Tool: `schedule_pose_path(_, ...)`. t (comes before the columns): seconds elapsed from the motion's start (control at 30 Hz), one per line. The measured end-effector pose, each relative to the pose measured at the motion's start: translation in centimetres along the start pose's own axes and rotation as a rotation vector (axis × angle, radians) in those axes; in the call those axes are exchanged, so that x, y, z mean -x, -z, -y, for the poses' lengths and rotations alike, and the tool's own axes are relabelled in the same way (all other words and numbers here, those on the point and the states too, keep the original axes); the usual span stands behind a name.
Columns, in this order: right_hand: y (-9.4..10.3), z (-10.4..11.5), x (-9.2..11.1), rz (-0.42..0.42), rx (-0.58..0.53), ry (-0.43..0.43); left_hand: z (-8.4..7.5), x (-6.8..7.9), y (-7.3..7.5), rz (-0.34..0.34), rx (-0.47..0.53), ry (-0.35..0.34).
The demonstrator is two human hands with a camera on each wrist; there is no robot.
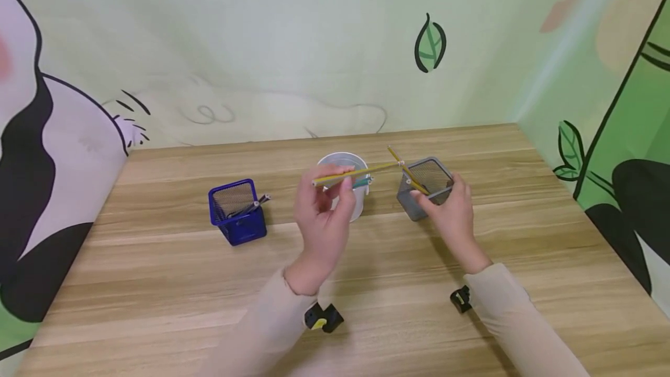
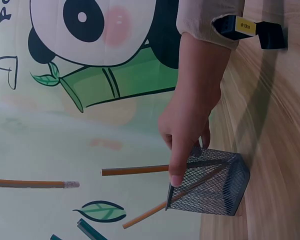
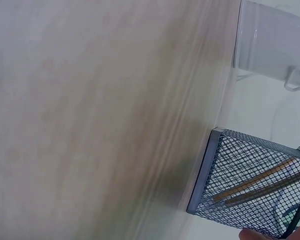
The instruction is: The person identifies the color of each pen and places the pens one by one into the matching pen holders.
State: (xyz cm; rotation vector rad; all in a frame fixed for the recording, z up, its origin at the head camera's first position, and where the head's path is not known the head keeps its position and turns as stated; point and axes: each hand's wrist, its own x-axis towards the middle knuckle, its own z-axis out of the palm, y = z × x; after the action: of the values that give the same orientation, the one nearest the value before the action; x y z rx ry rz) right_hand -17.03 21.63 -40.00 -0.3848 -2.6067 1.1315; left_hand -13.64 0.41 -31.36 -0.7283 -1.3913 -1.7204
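My left hand (image 1: 323,228) pinches a yellow pencil (image 1: 378,167) between thumb and fingers, holding it nearly level above the white bucket (image 1: 357,205). In the left wrist view, its eraser end (image 2: 71,184) shows at the left. My right hand (image 1: 454,219) grips the rim of a grey mesh pen holder (image 1: 412,205), thumb on the near side. Two yellow pencils (image 2: 135,171) lean inside this holder and stick out past its rim. Through the mesh (image 3: 230,150), the right wrist view shows their lower parts. Teal pencils (image 1: 362,182) poke out of the bucket behind my left hand.
A blue mesh pen holder (image 1: 243,231) stands to the left on the wooden table (image 1: 173,295), with dark pencils (image 1: 248,208) leaning out to the right. Behind the table hangs a pale green printed backdrop (image 1: 272,45). Black wrist cameras (image 1: 323,317) sit at both sleeves.
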Motion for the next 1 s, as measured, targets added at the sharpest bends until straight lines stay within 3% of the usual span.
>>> schedule_pose_path(0.37,-0.2,-0.3,-0.1,0.01,-0.005,0.017,1.6,-0.5,-1.2,0.042,0.026,-0.051)
schedule_pose_path(0.7,-0.1,-0.1,0.0,0.015,-0.021,0.001,2.6,0.4,-2.4,0.093,-0.079,-0.035)
schedule_pose_path(1.0,0.2,0.1,0.1,0.008,-0.011,0.008,3.5,1.4,-3.7,0.153,-0.149,-0.065)
